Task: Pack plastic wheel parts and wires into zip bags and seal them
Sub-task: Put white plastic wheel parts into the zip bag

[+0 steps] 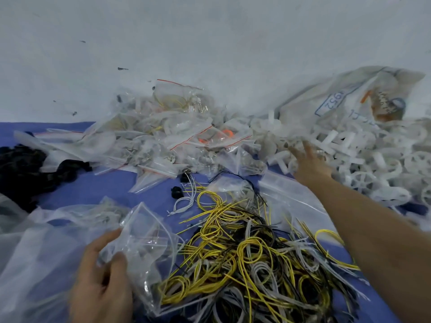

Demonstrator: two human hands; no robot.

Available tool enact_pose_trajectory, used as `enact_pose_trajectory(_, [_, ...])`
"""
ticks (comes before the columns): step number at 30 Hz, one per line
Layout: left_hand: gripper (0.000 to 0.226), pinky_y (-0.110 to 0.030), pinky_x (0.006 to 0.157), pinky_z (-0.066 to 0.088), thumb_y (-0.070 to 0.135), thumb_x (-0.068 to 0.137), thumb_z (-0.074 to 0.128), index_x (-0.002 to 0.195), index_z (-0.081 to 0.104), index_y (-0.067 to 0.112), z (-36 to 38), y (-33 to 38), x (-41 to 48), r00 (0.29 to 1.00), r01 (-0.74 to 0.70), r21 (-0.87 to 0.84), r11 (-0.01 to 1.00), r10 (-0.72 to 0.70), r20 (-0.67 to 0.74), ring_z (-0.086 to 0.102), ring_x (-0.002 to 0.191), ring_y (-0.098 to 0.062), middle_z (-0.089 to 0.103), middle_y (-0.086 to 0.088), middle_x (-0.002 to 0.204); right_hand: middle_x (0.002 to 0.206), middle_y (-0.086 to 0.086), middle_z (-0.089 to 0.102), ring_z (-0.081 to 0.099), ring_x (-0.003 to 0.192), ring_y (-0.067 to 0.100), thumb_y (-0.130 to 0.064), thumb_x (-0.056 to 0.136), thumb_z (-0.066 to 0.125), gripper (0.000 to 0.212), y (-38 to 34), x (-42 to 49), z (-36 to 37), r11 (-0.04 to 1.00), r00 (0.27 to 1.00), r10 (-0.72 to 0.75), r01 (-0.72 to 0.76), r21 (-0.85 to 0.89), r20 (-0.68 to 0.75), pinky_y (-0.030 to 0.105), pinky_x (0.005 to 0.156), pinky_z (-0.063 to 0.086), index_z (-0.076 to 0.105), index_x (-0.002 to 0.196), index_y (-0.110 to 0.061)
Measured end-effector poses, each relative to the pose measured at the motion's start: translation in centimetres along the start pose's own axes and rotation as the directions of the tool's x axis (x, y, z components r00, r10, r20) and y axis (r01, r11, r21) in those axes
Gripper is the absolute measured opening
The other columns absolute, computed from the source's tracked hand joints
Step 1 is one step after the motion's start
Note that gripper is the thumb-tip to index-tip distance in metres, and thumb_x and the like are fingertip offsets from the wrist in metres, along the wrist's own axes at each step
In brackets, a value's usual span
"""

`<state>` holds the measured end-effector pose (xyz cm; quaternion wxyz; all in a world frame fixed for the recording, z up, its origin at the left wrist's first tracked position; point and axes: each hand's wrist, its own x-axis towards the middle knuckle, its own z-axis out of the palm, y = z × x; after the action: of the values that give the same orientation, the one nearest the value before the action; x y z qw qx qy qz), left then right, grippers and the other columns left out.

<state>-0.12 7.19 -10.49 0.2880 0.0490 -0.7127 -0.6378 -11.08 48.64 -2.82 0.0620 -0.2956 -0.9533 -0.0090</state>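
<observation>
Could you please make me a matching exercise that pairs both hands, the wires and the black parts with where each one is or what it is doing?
Things:
1. left hand
2. right hand
3. wires
4. black parts

Places or states:
A. at the far left edge of the blue surface
B. over the white wheel parts
C. holds a clear zip bag
D. heaped loose in the near middle

Pairs: 1-C, 2-B, 3-D, 4-A.
</observation>
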Motion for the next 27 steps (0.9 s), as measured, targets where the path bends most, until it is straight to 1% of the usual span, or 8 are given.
enact_pose_trajectory(6, [0.031,-0.001,0.047,0.038,0.021,0.075,0.048,0.1,0.066,0.018,0.3,1.6,-0.2,0.998,-0.042,-0.018,0.999,0.043,0.055,0.054,0.051,0.001,0.066,0.012,0.074,0.15,0.008,0.018,0.033,0.129,0.042,-0.014,0.095,0.044,0.047,-1.4,3.3,0.8,0.988,0.989,0.148,-0.147,-0.04,0.02,0.05,0.089,0.041,0.035,0.14,-0.024])
enact_pose_trajectory(13, [0.026,0.0,0.047,0.038,0.025,0.078,0.053,0.101,0.065,0.02,0.4,0.9,0.1,0.999,0.014,0.008,1.0,-0.015,0.041,0.057,0.054,0.002,0.066,0.019,0.078,0.124,0.016,0.041,0.054,0.094,0.037,-0.003,0.086,0.057,0.038,-0.1,1.6,1.9,0.996,0.974,-0.04,0.021,-0.087,-0.221,0.038,0.066,0.042,0.046,0.122,-0.007])
enact_pose_trajectory(17, [0.019,-0.01,0.046,0.04,0.02,0.085,0.058,0.101,0.064,0.029,0.8,0.2,0.2,0.998,0.063,-0.009,0.998,-0.063,-0.001,0.053,0.048,-0.007,0.066,0.011,0.067,0.124,0.016,0.045,0.055,0.097,0.039,-0.013,0.087,0.061,0.035,-2.0,-1.5,-0.8,0.964,0.94,-0.122,0.189,0.188,-0.32,0.041,0.074,0.046,0.052,0.121,-0.009])
enact_pose_trajectory(19, [0.025,-0.011,0.049,0.04,0.013,0.089,0.056,0.099,0.062,0.034,0.8,-0.3,0.5,0.995,0.101,-0.01,0.995,-0.101,0.018,0.052,0.049,-0.005,0.064,0.002,0.062,0.12,0.014,0.048,0.055,0.094,0.032,-0.012,0.084,0.066,0.031,-4.3,-4.5,-3.6,0.843,0.896,-0.151,0.338,0.419,-0.419,0.031,0.076,0.046,0.056,0.114,-0.009])
enact_pose_trajectory(21, [0.03,-0.012,0.047,0.036,0.007,0.09,0.053,0.099,0.06,0.034,0.6,-0.5,0.8,0.994,0.094,0.006,0.996,-0.095,0.052,0.046,0.045,-0.005,0.058,-0.003,0.059,0.109,0.005,0.053,0.055,0.082,0.012,-0.013,0.081,0.071,0.023,-6.7,-8.9,-7.0,0.655,0.848,-0.132,0.463,0.597,-0.513,0.01,0.066,0.041,0.058,0.1,-0.015])
enact_pose_trajectory(22, [0.031,-0.012,0.045,0.035,0.005,0.09,0.052,0.099,0.06,0.033,0.6,-0.4,0.8,0.995,0.081,0.019,0.997,-0.082,0.059,0.044,0.043,-0.005,0.054,-0.004,0.058,0.101,-0.002,0.057,0.054,0.078,0.003,-0.015,0.079,0.073,0.022,-7.9,-11.5,-8.5,0.535,0.837,-0.132,0.511,0.673,-0.531,0.008,0.064,0.04,0.056,0.093,-0.02])
enact_pose_trajectory(25, [0.03,-0.013,0.044,0.033,0.005,0.09,0.053,0.099,0.06,0.032,0.5,0.2,0.7,0.996,0.042,0.031,0.999,-0.044,0.076,0.04,0.041,-0.005,0.049,0.006,0.052,0.082,-0.017,0.062,0.06,0.071,0.004,-0.022,0.074,0.074,0.02,-11.3,-19.5,-10.9,0.128,0.854,-0.162,0.515,0.847,-0.495,0.02,0.065,0.048,0.055,0.08,-0.028])
enact_pose_trajectory(27, [0.028,-0.014,0.044,0.033,0.008,0.09,0.053,0.099,0.059,0.033,0.7,0.9,0.5,0.995,0.001,0.032,1.0,-0.004,0.102,0.038,0.043,-0.005,0.048,0.011,0.052,0.095,-0.006,0.064,0.063,0.081,0.011,-0.023,0.075,0.074,0.016,-13.4,-22.8,-10.8,0.062,0.872,-0.174,0.474,0.879,-0.458,0.024,0.071,0.049,0.058,0.08,-0.023])
